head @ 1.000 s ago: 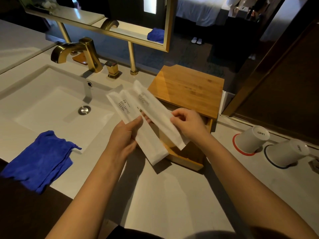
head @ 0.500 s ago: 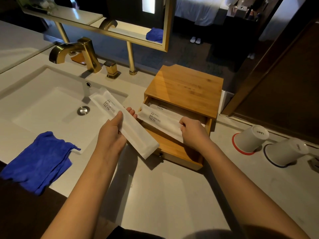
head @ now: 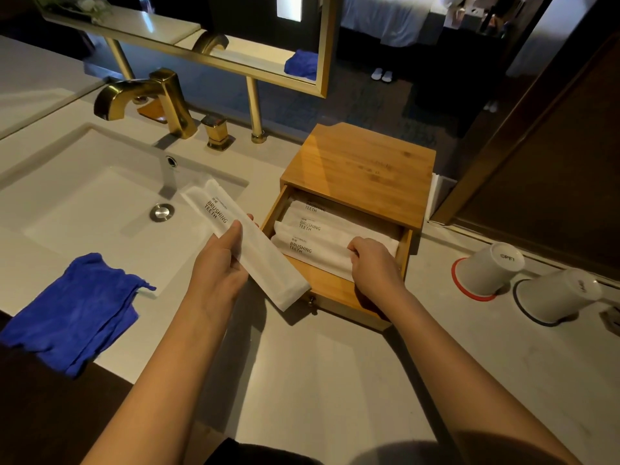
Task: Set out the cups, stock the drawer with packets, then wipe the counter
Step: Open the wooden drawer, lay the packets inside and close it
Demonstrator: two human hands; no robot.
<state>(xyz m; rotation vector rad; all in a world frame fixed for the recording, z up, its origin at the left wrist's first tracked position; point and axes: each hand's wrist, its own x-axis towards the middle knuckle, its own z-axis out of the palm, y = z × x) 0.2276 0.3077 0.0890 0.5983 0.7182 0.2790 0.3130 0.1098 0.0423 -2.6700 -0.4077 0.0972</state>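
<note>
A wooden box (head: 360, 166) stands on the counter with its drawer (head: 332, 290) pulled open. Three white "BRUSHING TEETH" packets lie side by side in the drawer. My right hand (head: 372, 263) rests on the right end of the nearest one (head: 312, 250), fingers curled over it. My left hand (head: 218, 266) holds another white packet (head: 245, 243) slantwise just left of the drawer, over the counter's edge by the sink. Two white cups stand upside down at the right, one (head: 486, 268) on a red-rimmed coaster, one (head: 560, 293) on a dark-rimmed coaster.
A blue cloth (head: 73, 313) lies folded on the counter's front left edge. The white sink (head: 84, 203) with a gold faucet (head: 144, 99) fills the left. A gold-framed mirror (head: 235, 45) hangs behind. Pale counter (head: 318, 380) stretches in front of the box.
My right hand has carried one packet from in front of me down into the drawer beside the others. My left hand has kept its packet and drifted slightly left.
</note>
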